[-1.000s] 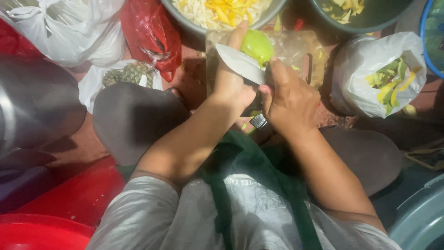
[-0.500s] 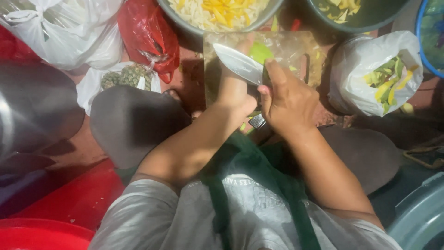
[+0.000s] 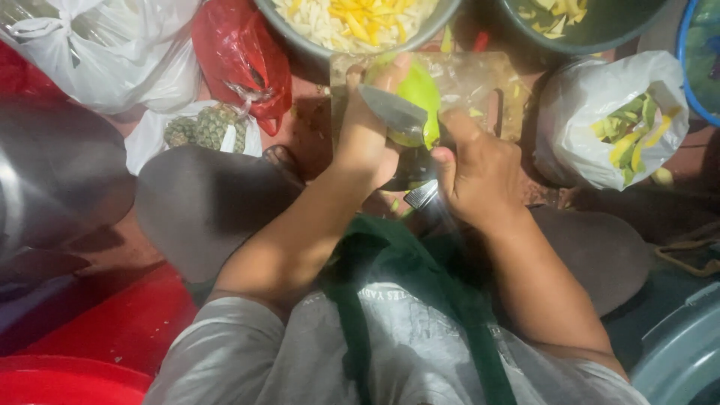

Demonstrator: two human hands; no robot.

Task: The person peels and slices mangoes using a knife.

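Note:
My left hand (image 3: pixel 371 127) holds a green unripe mango (image 3: pixel 418 101) over a wooden cutting board (image 3: pixel 480 82). My right hand (image 3: pixel 476 176) grips a large knife by its handle, and the knife's broad blade (image 3: pixel 394 112) lies across the mango's near side. Both forearms reach forward over a green apron (image 3: pixel 412 300) and grey shirt.
A metal bowl (image 3: pixel 352 22) of yellow fruit strips sits beyond the board, with a dark bowl (image 3: pixel 592 22) to its right. A white bag (image 3: pixel 611 120) holds green peelings. At left are a pineapple (image 3: pixel 206 127), a red bag (image 3: pixel 240 60), white bags and a red tub (image 3: pixel 67 382).
The mango has turned in my left hand and shows more of its green side. The knife blade has shifted slightly along the fruit.

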